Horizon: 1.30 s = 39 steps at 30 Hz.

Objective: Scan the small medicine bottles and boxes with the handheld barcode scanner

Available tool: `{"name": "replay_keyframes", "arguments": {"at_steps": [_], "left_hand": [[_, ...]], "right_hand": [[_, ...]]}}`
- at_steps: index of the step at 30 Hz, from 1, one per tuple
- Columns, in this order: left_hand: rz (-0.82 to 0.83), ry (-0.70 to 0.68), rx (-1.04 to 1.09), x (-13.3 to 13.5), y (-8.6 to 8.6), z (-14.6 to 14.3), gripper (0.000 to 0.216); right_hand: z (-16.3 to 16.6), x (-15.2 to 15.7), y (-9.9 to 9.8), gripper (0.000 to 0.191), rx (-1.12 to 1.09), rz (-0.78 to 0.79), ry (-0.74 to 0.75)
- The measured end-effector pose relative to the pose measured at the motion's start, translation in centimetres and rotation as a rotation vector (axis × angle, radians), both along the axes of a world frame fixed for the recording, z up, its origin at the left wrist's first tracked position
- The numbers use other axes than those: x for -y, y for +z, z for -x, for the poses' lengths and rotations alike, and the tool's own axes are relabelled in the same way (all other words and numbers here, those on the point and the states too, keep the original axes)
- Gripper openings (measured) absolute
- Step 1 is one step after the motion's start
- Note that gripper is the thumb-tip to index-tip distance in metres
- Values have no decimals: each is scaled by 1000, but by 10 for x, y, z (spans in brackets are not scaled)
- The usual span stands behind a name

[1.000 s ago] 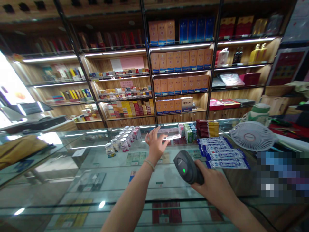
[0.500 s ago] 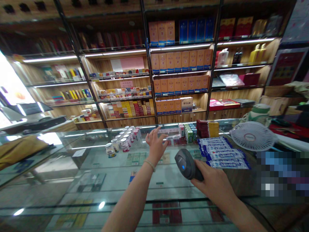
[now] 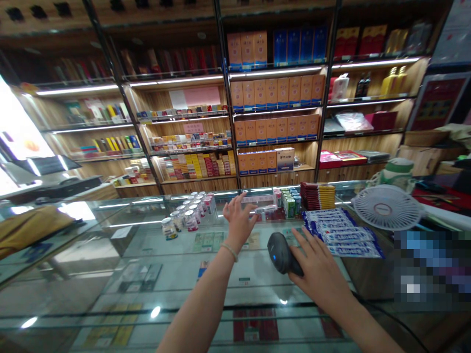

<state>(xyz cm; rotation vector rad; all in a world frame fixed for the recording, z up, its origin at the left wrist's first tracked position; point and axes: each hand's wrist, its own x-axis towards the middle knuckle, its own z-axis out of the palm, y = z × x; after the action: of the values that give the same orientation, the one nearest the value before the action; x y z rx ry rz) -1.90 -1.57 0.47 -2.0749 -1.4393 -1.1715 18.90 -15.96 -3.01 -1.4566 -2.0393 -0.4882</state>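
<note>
Glass tabletop (image 3: pixel 176 267), one, bearing assorted small goods. Handheld scanner (image 3: pixel 278 253), one, dark grey, small blue light on its body, located right of centre over the tabletop, head turned left; whether it rests on the glass cannot be told. Right hand (image 3: pixel 318 264): fingers spread, thumb against the scanner's handle, not wrapped round it. Left hand (image 3: pixel 239 220): raised over the glass, fingers parted and partly curled, pale bracelet (image 3: pixel 230 251) at the wrist; beside its thumb and forefinger, a small pale slim item (image 3: pixel 266 209), grip on it unclear. Left of that hand: lidded jars (image 3: pixel 191 221), in rows. Right of the slim item: small green-and-blue containers (image 3: pixel 289 207), then a stack of red-and-yellow packets (image 3: pixel 317 196). Nearer the right hand: blue-and-white packets (image 3: pixel 348 247), overlapping. Far right: white fan (image 3: pixel 384 208). Behind: wooden shelving with orange boxes (image 3: pixel 271 93), in rows.
</note>
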Motion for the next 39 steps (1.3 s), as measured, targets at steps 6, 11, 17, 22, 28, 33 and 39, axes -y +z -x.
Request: {"name": "replay_keyframes", "arguments": {"at_steps": [6,11,17,22,28,33,39], "left_hand": [[9,-8,-5,-1,-1,0,18],[3,-16,-8,-2,-2,-1,18],[10,-12,-8,-1,-1,-1,17],[7,-17,-5,-2,-2,-2,20],[2,-21,-5,-1,-1,-2,17],[25,-25,12,2,4,-4,15],[22,-21,28,2,4,-5,17]], "right_hand": [[-1,-1,-3,34,11,39,10],[-1,-2,-3,37,8,107,47],[-5,1,-4,53,88,193,99],[-9,6,-2,68,165,227,147],[-12,3,16,69,228,197,164],[-30,-31,33,56,187,113,76],[-43,-97,37,47,61,33,37]]}}
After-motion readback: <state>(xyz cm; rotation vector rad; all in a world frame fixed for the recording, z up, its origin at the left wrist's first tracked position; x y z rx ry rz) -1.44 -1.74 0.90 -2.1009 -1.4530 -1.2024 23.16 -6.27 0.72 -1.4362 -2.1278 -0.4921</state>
